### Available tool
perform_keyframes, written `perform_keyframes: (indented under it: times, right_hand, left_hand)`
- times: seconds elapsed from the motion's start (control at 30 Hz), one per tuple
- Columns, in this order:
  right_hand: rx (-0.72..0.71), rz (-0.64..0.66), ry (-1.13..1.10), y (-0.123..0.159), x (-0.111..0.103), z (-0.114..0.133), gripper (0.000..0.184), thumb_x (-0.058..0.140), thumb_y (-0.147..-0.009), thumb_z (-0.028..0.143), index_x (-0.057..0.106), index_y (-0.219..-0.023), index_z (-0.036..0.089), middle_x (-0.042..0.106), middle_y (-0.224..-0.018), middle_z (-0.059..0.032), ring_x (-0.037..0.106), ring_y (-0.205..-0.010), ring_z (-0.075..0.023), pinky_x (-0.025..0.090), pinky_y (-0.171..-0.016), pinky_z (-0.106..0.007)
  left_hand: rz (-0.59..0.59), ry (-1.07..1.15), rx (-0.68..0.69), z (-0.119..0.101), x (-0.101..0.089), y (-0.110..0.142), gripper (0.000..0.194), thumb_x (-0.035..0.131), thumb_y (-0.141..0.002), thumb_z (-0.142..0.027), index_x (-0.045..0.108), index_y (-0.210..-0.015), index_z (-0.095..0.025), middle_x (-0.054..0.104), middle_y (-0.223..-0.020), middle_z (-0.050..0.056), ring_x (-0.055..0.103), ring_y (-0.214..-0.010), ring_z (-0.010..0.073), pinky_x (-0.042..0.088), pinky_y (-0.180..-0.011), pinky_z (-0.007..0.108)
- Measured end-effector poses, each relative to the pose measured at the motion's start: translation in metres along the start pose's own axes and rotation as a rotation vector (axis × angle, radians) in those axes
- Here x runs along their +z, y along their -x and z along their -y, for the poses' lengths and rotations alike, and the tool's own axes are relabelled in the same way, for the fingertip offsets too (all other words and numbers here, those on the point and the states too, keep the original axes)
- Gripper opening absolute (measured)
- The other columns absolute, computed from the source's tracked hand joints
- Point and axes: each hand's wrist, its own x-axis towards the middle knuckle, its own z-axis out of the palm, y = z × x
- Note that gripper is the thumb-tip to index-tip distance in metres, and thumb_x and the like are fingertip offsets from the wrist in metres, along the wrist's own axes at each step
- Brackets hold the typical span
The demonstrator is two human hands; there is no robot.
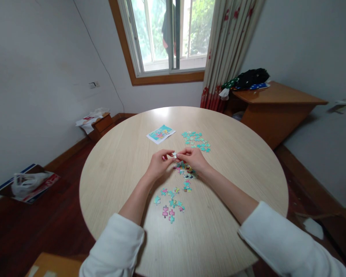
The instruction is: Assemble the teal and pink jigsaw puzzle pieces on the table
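Observation:
My left hand [160,162] and my right hand [193,157] meet over the middle of the round table. Between their fingertips is a small pale jigsaw puzzle piece [175,155], pinched from both sides. Right below the hands lies a cluster of joined puzzle pieces [187,169], partly hidden by my right hand. Nearer to me, loose pink, teal and yellow puzzle pieces [172,203] are scattered between my forearms. Past my right hand sits a group of mostly teal puzzle pieces [196,141]. A printed reference picture [160,134] lies flat beyond my left hand.
The round wooden table [109,181] fills the centre. A window [173,36] and a curtain [230,42] are behind it. To the right stands a brown desk [279,96] with dark cloth [252,79] on it. A plastic bag [29,184] lies on the floor at left.

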Motion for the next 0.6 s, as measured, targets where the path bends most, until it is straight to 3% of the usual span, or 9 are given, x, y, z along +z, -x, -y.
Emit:
perform_keyframes:
  times: [0.33,0.6]
  right_hand:
    - [-0.019,-0.094,-0.005,-0.010,-0.011,-0.005,0.020,0.072,-0.055,0.030,0.059,-0.061,0.017,0.061,-0.055,-0.0002,0.056,-0.054,-0.0120,0.043,-0.054,-0.025]
    - [-0.084,-0.179,0.167,-0.022,-0.023,-0.006,0.018,0.068,-0.056,0.032,0.060,-0.061,0.017,0.058,-0.055,0.0010,0.049,-0.053,-0.0112,0.038,-0.052,-0.025]
  left_hand:
    - [0.076,-0.067,0.060,-0.001,-0.004,0.001,0.017,0.071,-0.070,-0.017,0.071,-0.087,-0.016,0.067,-0.090,0.007,0.056,-0.078,0.0149,0.047,-0.074,0.032]
    - [0.211,-0.079,0.107,0.002,-0.005,0.003,0.017,0.074,-0.068,-0.016,0.071,-0.085,-0.014,0.061,-0.095,0.009,0.058,-0.091,0.0173,0.046,-0.088,0.036]
